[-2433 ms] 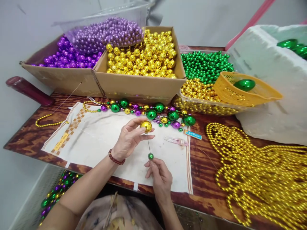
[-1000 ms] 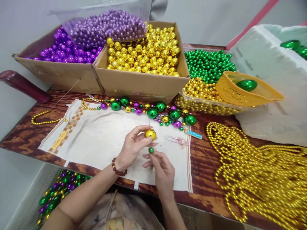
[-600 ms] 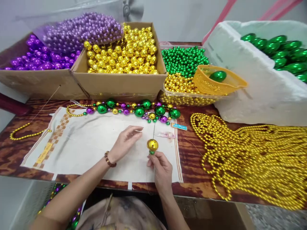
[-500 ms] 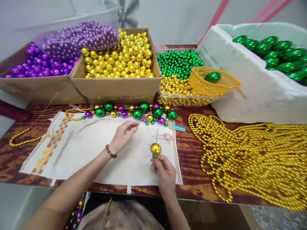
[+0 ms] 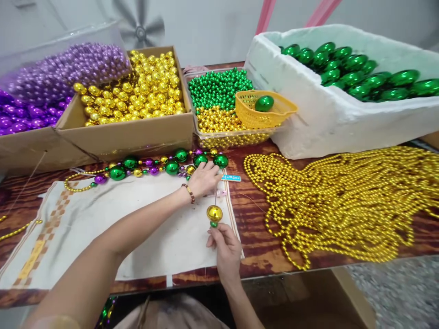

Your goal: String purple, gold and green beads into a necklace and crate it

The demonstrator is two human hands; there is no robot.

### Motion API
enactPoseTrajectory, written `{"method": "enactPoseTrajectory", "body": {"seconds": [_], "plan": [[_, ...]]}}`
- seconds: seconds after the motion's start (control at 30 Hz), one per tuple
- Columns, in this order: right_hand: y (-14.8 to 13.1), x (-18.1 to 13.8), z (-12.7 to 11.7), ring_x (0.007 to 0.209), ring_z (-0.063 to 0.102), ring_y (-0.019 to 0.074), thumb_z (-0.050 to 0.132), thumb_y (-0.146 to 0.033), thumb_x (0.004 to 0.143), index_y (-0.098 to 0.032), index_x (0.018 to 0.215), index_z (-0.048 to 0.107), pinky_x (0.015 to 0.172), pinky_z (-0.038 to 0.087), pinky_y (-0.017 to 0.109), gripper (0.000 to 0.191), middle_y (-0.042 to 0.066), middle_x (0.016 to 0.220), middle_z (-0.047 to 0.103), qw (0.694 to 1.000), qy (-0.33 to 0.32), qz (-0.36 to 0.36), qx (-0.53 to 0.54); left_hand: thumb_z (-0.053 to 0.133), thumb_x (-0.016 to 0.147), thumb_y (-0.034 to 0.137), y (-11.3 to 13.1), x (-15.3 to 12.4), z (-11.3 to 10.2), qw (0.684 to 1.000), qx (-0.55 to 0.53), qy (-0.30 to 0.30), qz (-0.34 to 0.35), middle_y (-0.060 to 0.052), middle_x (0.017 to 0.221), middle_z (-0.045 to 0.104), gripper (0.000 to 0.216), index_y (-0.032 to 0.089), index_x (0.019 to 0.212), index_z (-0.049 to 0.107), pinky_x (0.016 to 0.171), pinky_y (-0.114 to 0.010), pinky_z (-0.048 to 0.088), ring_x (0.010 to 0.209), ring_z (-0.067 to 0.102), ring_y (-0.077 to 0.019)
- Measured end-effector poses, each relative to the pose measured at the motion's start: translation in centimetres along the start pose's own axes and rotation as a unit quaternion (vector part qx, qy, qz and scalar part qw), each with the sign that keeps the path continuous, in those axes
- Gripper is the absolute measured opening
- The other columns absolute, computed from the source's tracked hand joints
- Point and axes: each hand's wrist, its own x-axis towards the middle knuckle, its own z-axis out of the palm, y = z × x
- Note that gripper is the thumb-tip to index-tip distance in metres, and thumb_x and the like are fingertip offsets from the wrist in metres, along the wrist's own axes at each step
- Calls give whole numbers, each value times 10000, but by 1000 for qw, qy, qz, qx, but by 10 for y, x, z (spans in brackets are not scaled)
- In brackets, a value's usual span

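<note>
In the head view, my right hand [image 5: 226, 251] pinches a thin upright needle [image 5: 216, 197] from below. Threaded on it are a large shiny gold bead [image 5: 214, 213] and, under that, a small green bead [image 5: 214, 224], just above my fingertips. My left hand [image 5: 205, 180], a beaded bracelet at its wrist, reaches over the right end of a strand of green, purple and gold beads [image 5: 118, 172]. Its fingers are bent down close together, near the needle's tip; what they hold, if anything, is hidden. Pink snips [image 5: 222, 193] lie partly covered beside it.
A white cloth [image 5: 137, 228] covers the table's middle. Gold bead strings [image 5: 329, 205] are heaped right. Behind stand a cardboard box of gold balls [image 5: 130, 137], a clear tub [image 5: 236, 139] with a yellow basket [image 5: 254, 119], and a foam box of green ovals [image 5: 291, 114].
My left hand has moved right and away from me, to the end of the bead strand. My right hand still holds the needle upright. The view has swung to the right.
</note>
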Motion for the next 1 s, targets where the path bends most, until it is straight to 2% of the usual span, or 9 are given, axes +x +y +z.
{"method": "enactPoseTrajectory", "body": {"seconds": [0.17,0.3,0.37,0.5,0.53,0.6,0.7,0.8,1.0], "plan": [[0,0,0,489,494,109,667,-401,865,-179,786,638,495,382,219,237,-21,536,571,1000,-6,13,3,424,991,186,1,10,0,1000,-10,-2,-2,-139,1017,620,245,127,954,659,831,-411,356,1026,511,-290],[-4,2,1,494,482,111,660,-404,868,-179,775,634,497,378,220,245,-19,528,566,1000,-13,11,4,525,942,188,0,-4,-10,965,-224,66,-122,-117,1011,647,139,144,964,655,856,-386,399,982,551,-250],[-6,2,1,505,484,114,656,-395,871,-180,772,633,506,383,224,238,-16,535,568,1000,-19,6,-4,584,910,223,-1,-20,-20,865,-432,128,-221,-84,969,663,117,159,969,662,820,-342,442,899,588,-206],[-14,3,1,518,487,115,650,-371,880,-183,758,624,523,388,229,226,-19,546,552,998,-51,-14,-30,680,868,326,-4,-60,-45,503,-786,156,-323,-64,903,694,222,148,999,697,771,-305,516,786,662,-159],[-16,3,2,517,485,113,648,-368,882,-183,759,624,521,386,228,224,-22,550,546,997,-64,-20,-38,709,852,325,-4,-69,-52,435,-824,158,-326,-69,904,702,241,139,1004,705,786,-308,528,784,676,-156],[-20,3,4,511,479,110,644,-362,887,-183,757,623,513,382,227,222,-28,557,526,994,-92,-31,-58,755,820,276,-6,-84,-62,358,-856,175,-329,-71,897,713,228,127,988,713,808,-310,544,784,695,-154],[-26,2,12,500,473,106,637,-350,892,-181,747,622,503,379,228,222,-34,572,499,986,-129,-47,-94,762,809,203,-7,-99,-71,300,-867,208,-338,-58,882,717,163,127,938,697,816,-326,562,781,710,-161],[-29,1,20,494,475,103,627,-341,896,-180,735,617,497,378,229,228,-32,590,497,980,-146,-57,-121,747,819,176,-8,-108,-73,270,-869,231,-344,-50,874,719,123,131,903,668,834,-350,572,769,713,-159],[-28,-4,29,482,458,107,638,-356,887,-183,727,620,485,364,230,236,-37,553,483,978,-138,-45,-151,731,836,198,-11,-120,-73,274,-858,248,-358,-22,851,704,116,155,919,662,902,-386,564,775,710,-148]]}}
